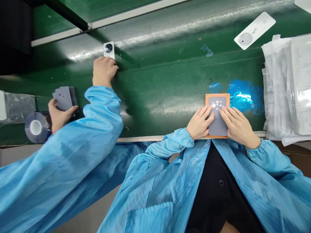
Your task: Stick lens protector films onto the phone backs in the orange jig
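Observation:
A grey phone back cover (218,124) with several camera holes lies in an orange fixture plate (217,95) at the table's front edge. My left hand (200,122) is closed at the cover's left side, its thumb and index fingertip close together on the surface. From the right, my right hand (239,126) rests with fingers stretched out, tips on the cover's right edge; its thumb is hidden. Just beyond the plate is a small blue film piece with holes (215,87). A crumpled, shiny blue film pile (243,97) lies to the plate's right.
At left, a co-worker's hand (59,115) holds grey covers (64,98); the other hand (104,71) touches a small white panel (109,48). A tape roll (36,127) is nearby. A white panel (255,30) and stacked white trays (301,84) are at right.

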Tool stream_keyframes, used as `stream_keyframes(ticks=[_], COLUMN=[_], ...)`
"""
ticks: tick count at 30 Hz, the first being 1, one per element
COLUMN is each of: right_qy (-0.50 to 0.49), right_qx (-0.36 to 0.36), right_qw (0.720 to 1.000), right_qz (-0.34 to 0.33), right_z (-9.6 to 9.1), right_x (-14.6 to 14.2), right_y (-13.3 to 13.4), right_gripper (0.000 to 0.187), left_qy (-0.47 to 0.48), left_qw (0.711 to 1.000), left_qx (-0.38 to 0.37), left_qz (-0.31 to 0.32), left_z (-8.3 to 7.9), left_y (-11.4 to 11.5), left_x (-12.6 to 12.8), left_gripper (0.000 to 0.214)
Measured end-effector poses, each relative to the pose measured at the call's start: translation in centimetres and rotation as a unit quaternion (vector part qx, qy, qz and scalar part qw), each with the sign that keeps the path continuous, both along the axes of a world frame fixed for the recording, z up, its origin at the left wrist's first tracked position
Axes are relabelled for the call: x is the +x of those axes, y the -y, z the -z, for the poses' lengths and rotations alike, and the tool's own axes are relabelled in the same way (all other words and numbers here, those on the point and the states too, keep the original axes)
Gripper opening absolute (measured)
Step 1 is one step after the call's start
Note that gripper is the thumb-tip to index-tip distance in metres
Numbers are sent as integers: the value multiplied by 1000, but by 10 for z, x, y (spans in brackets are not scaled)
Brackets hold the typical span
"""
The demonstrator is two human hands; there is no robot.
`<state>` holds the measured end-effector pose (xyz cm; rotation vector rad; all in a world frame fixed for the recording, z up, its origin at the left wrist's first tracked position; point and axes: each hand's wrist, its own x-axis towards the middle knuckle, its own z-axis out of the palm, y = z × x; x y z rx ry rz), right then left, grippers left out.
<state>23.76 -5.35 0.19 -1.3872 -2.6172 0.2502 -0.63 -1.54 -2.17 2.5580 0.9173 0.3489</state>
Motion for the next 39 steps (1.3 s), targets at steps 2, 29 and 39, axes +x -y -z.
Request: stream_keyframes(ticks=[2,29,39], right_qy=[-28,-872,-656], right_qx=[-6,-282,-161], right_qw=[1000,333,677], right_qz=[5,220,292], right_z=[2,-11,-8], right_x=[2,-1,-22], right_y=[-2,-14,-27], right_gripper=[70,32,34], left_qy=[22,414,383], left_qw=[999,898,877], left_qx=[-26,96,-226], left_qz=[2,-115,-182], left_z=[3,-66,-51], left_y=[-4,2,-7], left_x=[-4,68,46], left_gripper=[56,17,48])
